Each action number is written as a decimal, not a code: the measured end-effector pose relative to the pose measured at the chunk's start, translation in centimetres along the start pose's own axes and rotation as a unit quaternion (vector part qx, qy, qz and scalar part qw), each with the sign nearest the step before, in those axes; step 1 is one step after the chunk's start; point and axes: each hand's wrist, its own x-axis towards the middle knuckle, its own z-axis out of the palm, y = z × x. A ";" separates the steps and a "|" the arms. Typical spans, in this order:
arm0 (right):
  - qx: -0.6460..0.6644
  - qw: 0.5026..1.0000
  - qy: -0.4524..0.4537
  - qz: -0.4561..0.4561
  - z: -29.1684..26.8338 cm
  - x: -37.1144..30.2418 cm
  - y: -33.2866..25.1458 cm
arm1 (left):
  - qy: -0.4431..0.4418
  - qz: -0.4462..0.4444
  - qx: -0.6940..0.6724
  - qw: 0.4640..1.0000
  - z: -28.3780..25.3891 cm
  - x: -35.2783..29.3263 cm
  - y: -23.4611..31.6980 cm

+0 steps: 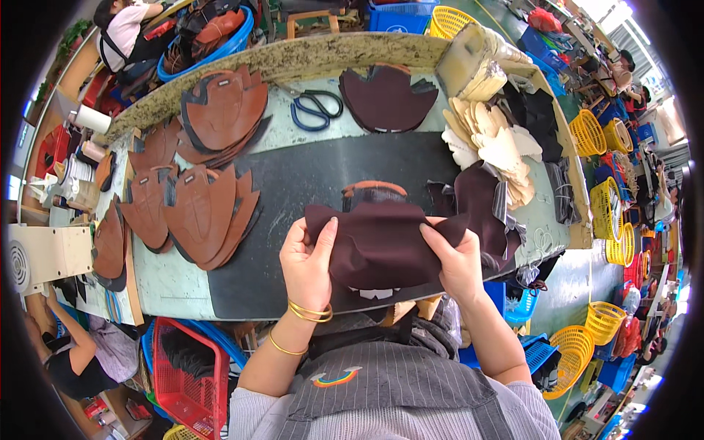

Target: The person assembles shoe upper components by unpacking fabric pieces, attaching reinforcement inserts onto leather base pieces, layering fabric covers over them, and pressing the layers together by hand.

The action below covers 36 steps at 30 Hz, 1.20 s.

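Both my hands hold a dark maroon leather piece (381, 246) stretched between them above the black mat. My left hand (308, 260) pinches its left end, thumb on top. At the right end, my right hand (456, 260) grips it the same way. Just beyond it, a curved piece with an orange-brown edge (374, 188) lies on the mat, partly covered by the held leather. More maroon leather (480, 209) lies crumpled beside my right hand. A stack of flat maroon pieces (389, 99) rests at the far side of the table.
Stacks of brown leather pieces (202, 213) cover the left of the table. Dark-handled scissors (315, 110) lie at the far side. Cream-coloured cut pieces (491, 143) are piled right. A raised rim (293, 60) borders the table. A red basket (192, 378) stands lower left; a person (88, 348) sits there.
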 end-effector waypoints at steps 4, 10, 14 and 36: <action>-0.168 0.985 0.007 -0.043 -0.5 2.3 2.2 | 0.014 -0.060 0.096 0.994 -1.5 1.8 -1.0; -0.173 0.985 0.006 0.011 -0.2 1.2 0.8 | 0.003 -0.089 0.151 0.984 -1.6 0.9 0.6; -0.137 0.985 0.009 -0.102 1.5 2.3 -0.8 | 0.002 -0.046 0.180 0.983 -0.5 1.8 1.3; -0.274 0.957 -0.015 -0.092 -0.9 2.5 4.0 | -0.029 0.048 0.305 0.951 -3.5 1.6 -2.8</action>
